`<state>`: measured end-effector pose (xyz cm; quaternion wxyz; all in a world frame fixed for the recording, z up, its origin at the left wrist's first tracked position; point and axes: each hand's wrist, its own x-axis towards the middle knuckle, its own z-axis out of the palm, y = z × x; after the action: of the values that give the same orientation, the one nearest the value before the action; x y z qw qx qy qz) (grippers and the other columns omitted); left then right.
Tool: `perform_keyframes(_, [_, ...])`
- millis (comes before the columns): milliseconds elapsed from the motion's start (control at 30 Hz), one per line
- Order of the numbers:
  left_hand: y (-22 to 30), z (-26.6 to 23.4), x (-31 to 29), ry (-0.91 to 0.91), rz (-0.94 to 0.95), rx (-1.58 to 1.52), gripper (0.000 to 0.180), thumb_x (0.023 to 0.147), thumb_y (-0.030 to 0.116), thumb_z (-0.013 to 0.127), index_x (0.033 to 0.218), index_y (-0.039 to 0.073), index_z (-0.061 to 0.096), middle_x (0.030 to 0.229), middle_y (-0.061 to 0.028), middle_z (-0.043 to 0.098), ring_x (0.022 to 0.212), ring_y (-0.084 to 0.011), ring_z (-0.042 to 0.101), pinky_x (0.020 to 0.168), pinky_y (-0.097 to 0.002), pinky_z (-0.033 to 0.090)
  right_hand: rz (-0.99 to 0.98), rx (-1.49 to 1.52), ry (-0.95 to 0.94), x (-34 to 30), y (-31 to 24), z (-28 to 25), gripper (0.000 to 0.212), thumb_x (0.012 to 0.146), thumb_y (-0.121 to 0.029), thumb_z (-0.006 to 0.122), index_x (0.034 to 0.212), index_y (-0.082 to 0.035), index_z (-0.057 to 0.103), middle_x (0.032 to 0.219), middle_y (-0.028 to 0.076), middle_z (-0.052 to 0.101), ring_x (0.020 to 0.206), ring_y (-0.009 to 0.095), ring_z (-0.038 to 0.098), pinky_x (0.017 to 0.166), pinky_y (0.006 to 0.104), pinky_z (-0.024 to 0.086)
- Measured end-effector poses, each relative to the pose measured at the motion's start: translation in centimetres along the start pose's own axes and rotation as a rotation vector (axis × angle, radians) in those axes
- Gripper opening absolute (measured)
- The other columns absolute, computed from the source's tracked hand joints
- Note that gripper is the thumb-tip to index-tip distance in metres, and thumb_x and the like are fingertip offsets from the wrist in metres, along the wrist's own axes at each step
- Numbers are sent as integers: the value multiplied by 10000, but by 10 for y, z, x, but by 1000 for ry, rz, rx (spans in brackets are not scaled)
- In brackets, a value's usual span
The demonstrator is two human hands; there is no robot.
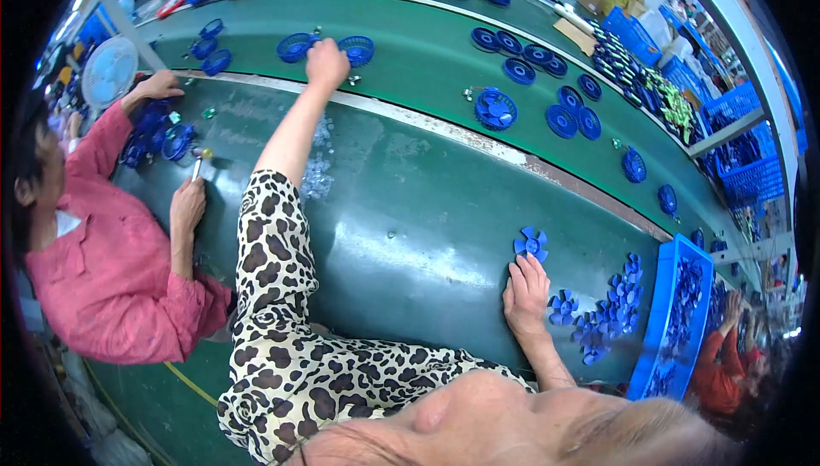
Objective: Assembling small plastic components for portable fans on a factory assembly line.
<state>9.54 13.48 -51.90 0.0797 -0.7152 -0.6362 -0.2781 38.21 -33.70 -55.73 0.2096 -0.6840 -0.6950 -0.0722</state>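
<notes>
My left hand (pixel 327 64) reaches over the green conveyor belt, its fingers curled between two round blue basket-like fan guards. One fan guard (pixel 294 48) lies left of it, and another guard (pixel 360 51) touches or nearly touches it on the right. What the fingers grip, if anything, is hidden. Low on the right, my right hand (pixel 527 295) lies on the green worktable with fingers stretched out. Its fingertips meet the edge of a blue fan blade (pixel 533 245). Beside that hand are a second fan blade (pixel 563 306) and a heap of blue fan blades (pixel 609 316).
A blue crate (pixel 649 329) of fan blades stands at the table's right end. Several guards (pixel 519 70) and a guard with a blade inside (pixel 495 109) rest on the belt. At left, a co-worker in a pink shirt (pixel 120 269) holds a tool near blue guards. A pale rail (pixel 444 128) separates table and belt.
</notes>
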Motion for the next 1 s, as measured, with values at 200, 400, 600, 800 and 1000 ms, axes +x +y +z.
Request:
perform_keyframes(200, [-25,82,42,-188,-290,-220,295,741,232,550,824,-19,681,931,-242,646,926,-384,624,808,-458,492,-24,93,10,18,15,14,323,733,13,620,1054,7,587,1151,151,569,1159,337,502,923,428,413])
perform_keyframes(400, [12,72,49,-320,-264,-578,212,746,106,508,829,-25,652,887,-207,653,785,-338,646,646,-422,508,-49,168,124,23,35,6,347,725,23,631,1067,19,569,1168,172,547,1137,340,510,877,407,433])
perform_keyframes(600, [108,-84,-91,-672,-346,-1436,172,843,46,509,982,-52,534,916,-160,610,764,-270,647,627,-334,540,-21,280,323,-9,31,-16,342,717,34,636,1052,5,575,1112,163,564,958,335,554,805,405,447])
perform_keyframes(800, [145,-111,-219,-892,-617,-1572,211,903,211,552,996,23,532,828,-93,587,633,-193,562,485,-268,476,18,104,161,10,45,-26,448,719,-121,709,1137,-39,569,1159,162,529,1027,340,509,837,419,437])
perform_keyframes(1000, [181,-97,-286,-1065,-764,-1745,377,898,354,587,1047,9,558,949,-118,644,804,-233,660,663,-409,577,26,-158,-26,29,62,-2,133,769,-131,593,871,-48,614,857,140,600,903,309,561,682,423,498])
